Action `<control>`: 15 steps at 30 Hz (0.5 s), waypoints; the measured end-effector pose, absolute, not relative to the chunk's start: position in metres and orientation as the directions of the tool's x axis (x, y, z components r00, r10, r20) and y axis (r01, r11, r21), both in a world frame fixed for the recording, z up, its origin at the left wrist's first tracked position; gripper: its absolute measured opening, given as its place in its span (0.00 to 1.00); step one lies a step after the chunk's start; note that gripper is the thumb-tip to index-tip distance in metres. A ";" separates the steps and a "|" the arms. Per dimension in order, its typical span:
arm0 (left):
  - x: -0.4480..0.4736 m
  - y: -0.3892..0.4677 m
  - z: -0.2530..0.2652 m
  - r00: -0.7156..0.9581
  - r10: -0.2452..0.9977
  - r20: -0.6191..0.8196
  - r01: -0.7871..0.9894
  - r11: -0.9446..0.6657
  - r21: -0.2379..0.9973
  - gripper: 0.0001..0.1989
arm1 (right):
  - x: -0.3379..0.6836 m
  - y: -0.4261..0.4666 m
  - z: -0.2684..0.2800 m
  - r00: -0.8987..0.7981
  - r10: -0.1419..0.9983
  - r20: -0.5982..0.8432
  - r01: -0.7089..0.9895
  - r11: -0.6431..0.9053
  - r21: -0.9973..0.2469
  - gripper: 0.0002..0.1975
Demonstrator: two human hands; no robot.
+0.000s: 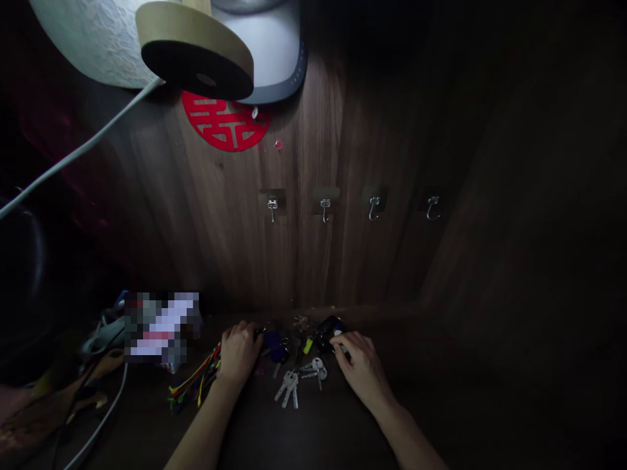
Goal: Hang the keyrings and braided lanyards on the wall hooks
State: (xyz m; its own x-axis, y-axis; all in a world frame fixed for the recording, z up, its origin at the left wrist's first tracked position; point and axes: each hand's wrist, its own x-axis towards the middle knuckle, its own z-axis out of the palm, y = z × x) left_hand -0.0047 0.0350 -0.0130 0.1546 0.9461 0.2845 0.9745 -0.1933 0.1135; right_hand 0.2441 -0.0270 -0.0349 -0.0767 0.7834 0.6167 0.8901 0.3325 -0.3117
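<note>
A loose pile of keys lies on the dark wooden surface between my two hands. Silver keys [290, 385] fan out at its front, and another silver bunch [316, 369] sits beside them. A blue key holder [275, 346] and a yellow-green tag [307, 346] show in the middle. My left hand [239, 352] rests palm down at the pile's left, thumb apart from the fingers, over the ends of some coloured cords [200, 378]. On the other side, my right hand [360, 365] reaches to black key fobs [324, 341], its thumb and fingers apart. Both hands' undersides are hidden.
Several metal hooks [325, 205] line the wooden back panel. Above hang a red paper cutout [225, 124], a pale cap [274, 59] and a round lamp base [196, 52] with a white cable [88, 143]. A blurred-out package [161, 329] and a wooden item [105, 362] lie left.
</note>
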 end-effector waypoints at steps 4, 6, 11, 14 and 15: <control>-0.002 0.034 -0.012 0.160 0.940 0.301 0.979 -0.191 0.077 0.11 | 0.242 -0.026 -0.036 -0.086 0.754 0.651 0.881 0.363 -0.304 0.08; -0.002 0.034 -0.013 0.159 0.937 0.312 0.978 -0.193 0.081 0.11 | 0.241 -0.026 -0.036 -0.090 0.741 0.665 0.871 0.382 -0.308 0.08; -0.005 0.036 -0.017 0.163 0.902 0.400 0.937 -0.269 0.225 0.13 | 0.238 -0.029 -0.032 -0.089 0.694 0.715 0.853 0.424 -0.305 0.08; -0.003 0.038 -0.016 0.092 0.891 0.444 0.805 -0.330 0.494 0.12 | 0.233 -0.032 -0.028 -0.094 0.663 0.743 0.836 0.458 -0.303 0.08; 0.000 0.038 -0.015 0.049 0.901 0.431 0.730 -0.326 0.600 0.12 | 0.232 -0.033 -0.027 -0.100 0.652 0.751 0.829 0.472 -0.300 0.09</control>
